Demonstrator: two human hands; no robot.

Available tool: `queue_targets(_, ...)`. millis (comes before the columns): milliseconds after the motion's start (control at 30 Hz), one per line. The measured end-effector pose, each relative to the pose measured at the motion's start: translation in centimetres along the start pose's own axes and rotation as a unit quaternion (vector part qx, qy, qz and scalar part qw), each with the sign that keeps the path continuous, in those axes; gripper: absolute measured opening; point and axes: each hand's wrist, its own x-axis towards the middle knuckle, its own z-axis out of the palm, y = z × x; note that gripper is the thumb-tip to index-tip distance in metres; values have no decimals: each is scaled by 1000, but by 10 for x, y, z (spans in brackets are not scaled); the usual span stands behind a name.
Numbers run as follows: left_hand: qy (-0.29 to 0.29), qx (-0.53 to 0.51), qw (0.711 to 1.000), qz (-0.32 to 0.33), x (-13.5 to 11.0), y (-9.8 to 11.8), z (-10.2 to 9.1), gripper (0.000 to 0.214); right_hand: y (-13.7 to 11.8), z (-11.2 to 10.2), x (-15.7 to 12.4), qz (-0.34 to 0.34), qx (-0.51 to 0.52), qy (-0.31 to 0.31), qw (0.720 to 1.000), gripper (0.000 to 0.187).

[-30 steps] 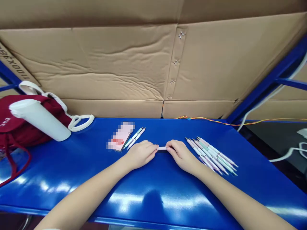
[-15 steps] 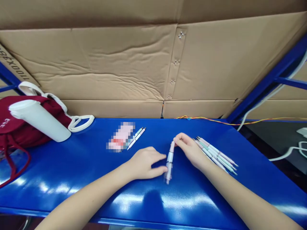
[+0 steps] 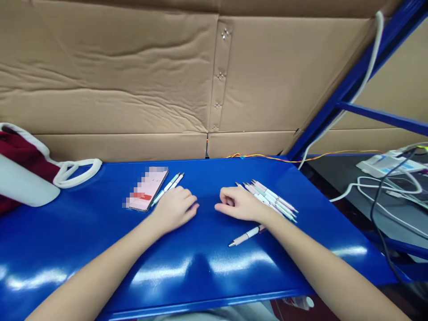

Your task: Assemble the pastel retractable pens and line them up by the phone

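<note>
On glossy blue surface (image 3: pixel 83 232): white pen (image 3: pixel 245 236), tapered metal tip, lies free just below right hand (image 3: pixel 239 204), which is half-curled, empty. Left of it, left hand (image 3: pixel 174 208), likewise empty. Pen bundle (image 3: pixel 269 199) lies beyond right hand.

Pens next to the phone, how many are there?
2. A teal-trimmed pen and a pink-trimmed pen lie side by side on the blue table, right of the phone, beside the left hand.

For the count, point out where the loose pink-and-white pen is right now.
In the head view, the loose pen lies on the blue table just below the right hand, its end running under the right forearm, apart from the pile of pens.
</note>
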Motion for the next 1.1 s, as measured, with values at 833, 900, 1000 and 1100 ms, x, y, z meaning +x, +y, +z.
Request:
queue_targets(833,-94,126,962,-224,1,-34,-4,29,-18,-27,-32,23,-184,-251,950,13)
queue_targets(900,-105,125,960,-227,2,-32,-5,30,-11,-24,-27,30,-215,-196,956,8)
queue_targets(1000,-116,106,962,-223,2,-28,-7,29,4,-17,-15,55,-305,-68,948,14)
queue_targets(1100,-109,87,969,-204,1,-24,-7,27,20,-12,-5,91,-358,0,929,15)
